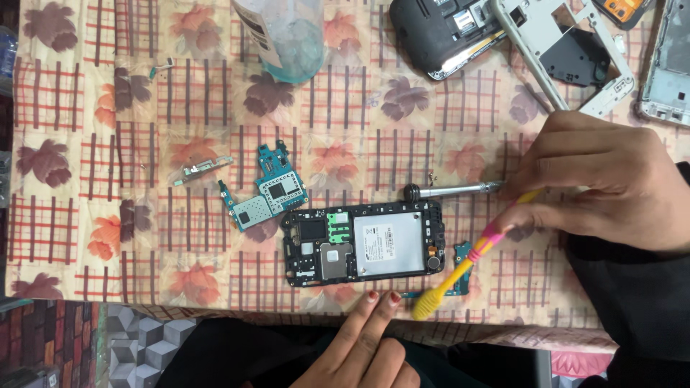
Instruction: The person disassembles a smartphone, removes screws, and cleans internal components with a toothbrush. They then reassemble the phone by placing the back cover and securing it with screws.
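Floral tablecloth (86, 179); right hand (604, 187) fingers pinching toothbrush (467, 259); left hand (366, 345) fingers together by phone frame (363, 244).

Left hand (370, 345): at the counter's near edge, two fingers stretched flat, holding nothing.
Right hand (607, 183): near the right edge, fingers pinched shut.

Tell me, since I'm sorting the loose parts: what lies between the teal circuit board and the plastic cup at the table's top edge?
Nothing: in the head view only bare flowered tablecloth lies between the teal circuit board and the plastic cup.
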